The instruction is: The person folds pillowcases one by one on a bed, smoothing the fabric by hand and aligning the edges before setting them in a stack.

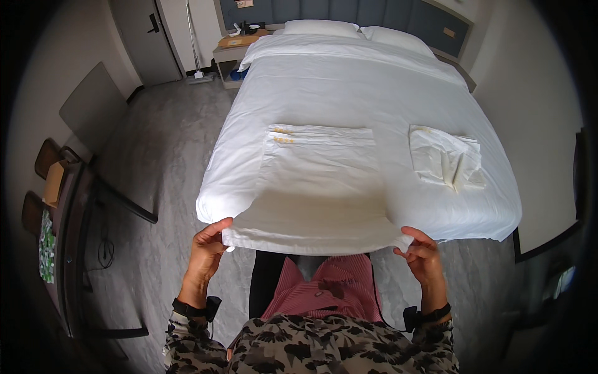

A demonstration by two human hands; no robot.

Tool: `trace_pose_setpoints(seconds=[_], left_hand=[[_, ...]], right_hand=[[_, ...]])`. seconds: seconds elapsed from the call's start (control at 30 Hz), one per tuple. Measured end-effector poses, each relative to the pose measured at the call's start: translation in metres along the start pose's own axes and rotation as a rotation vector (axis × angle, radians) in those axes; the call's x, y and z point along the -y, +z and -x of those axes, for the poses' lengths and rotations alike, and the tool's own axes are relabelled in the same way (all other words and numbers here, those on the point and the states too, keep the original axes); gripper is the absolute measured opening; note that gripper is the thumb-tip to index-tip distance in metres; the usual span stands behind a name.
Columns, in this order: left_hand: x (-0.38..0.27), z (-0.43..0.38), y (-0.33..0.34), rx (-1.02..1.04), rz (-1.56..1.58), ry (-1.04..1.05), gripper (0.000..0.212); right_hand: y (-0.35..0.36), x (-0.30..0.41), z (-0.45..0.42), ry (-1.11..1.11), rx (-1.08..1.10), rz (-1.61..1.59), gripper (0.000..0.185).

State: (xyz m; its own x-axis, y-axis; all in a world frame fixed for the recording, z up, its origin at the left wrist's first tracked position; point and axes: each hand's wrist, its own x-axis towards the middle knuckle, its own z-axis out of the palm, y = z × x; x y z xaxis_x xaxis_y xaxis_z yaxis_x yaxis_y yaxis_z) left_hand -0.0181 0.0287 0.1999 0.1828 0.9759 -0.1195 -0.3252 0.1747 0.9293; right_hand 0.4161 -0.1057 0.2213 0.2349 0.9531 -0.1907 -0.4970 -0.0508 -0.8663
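A white cloth (313, 201), perhaps a pillowcase, stretches between my two hands over the foot of the bed. My left hand (210, 248) pinches its near left corner, and my right hand (420, 252) pinches the near right corner. The near hem hangs slightly past the mattress edge, above my lap. Its far part lies flat on the white duvet (369, 89), where folded edges with yellow marks show, possibly from more than one layer. To the right, a crumpled, loosely folded white cloth (448, 159) lies on the duvet.
Two pillows (322, 29) lie at the padded headboard (327, 10). A nightstand (229, 55) holding small items stands left of the bed, near a mop (198, 72) and a grey door (145, 42). A dark desk (70, 262) with a cardboard box (55, 182) is at left. Cables (106, 252) lie on the floor.
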Motion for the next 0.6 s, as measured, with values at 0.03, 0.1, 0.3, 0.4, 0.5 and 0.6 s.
trace_pose_setpoints(seconds=[0.03, 0.1, 0.3, 0.4, 0.5, 0.6], left_hand=[[0.005, -0.002, -0.001, -0.001, -0.002, -0.004, 0.056], [0.014, -0.005, -0.001, -0.07, -0.202, 0.056, 0.049], [0.012, -0.012, -0.01, -0.048, -0.447, 0.311, 0.027], [0.005, -0.026, -0.009, -0.024, -0.532, 0.359, 0.016], [-0.014, -0.072, 0.02, -0.019, -0.562, 0.497, 0.012], [-0.012, -0.158, 0.033, -0.152, -0.246, 0.229, 0.006]], right_hand=[[0.004, -0.004, -0.001, 0.003, -0.002, -0.002, 0.043], [0.006, -0.012, -0.003, -0.081, -0.058, 0.133, 0.034], [-0.028, -0.014, -0.011, -0.2, -0.007, 0.558, 0.023], [-0.028, -0.001, -0.016, -0.275, -0.044, 0.668, 0.022], [-0.012, 0.022, -0.056, -0.664, -0.108, 0.971, 0.02], [-0.003, 0.041, -0.131, -0.655, -0.141, 0.845, 0.008]])
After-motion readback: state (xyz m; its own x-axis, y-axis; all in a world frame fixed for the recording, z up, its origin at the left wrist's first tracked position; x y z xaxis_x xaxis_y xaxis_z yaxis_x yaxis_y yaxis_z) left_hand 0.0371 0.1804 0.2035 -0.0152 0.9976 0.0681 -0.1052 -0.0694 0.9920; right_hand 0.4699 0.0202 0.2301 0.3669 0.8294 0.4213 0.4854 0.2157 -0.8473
